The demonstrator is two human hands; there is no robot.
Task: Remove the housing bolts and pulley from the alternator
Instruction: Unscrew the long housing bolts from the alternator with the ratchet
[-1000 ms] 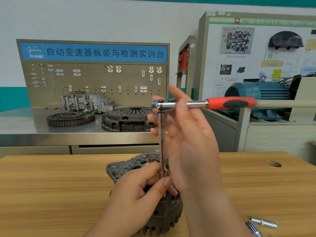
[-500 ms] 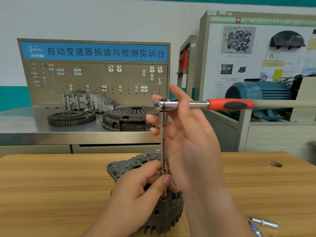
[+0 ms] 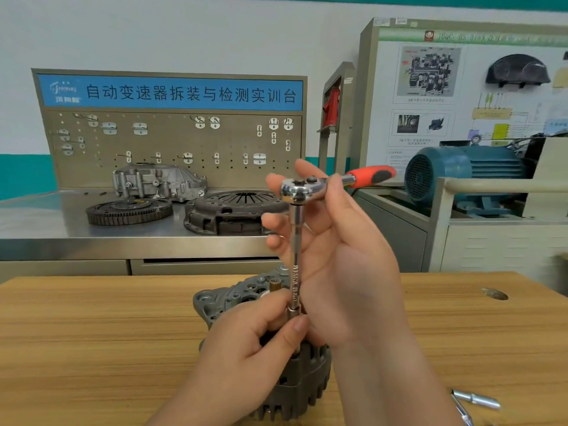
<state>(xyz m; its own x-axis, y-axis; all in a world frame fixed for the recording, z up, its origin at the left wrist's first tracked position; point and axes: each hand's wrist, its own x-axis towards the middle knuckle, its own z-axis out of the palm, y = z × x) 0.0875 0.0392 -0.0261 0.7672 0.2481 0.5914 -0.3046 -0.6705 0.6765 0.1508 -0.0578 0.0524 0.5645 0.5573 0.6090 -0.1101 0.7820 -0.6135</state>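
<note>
Alternator standing on end on the wooden table, ratchet with a long bar upright over it, left hand pinching the bar's lower end between thumb and forefinger, right hand cupped higher up, fingers loosely curled round the ratchet's head and bar.

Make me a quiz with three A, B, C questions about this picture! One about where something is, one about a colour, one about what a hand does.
1. Where does the alternator stand? A shelf B wooden table C floor
2. What colour is the ratchet wrench grip? A blue B yellow C red and black
3. What does the left hand do? A pinches the extension bar B lies flat C waves
Answers: B, wood grain surrounds it; C, red with a black patch; A, its thumb presses the bar's lower end.
</note>
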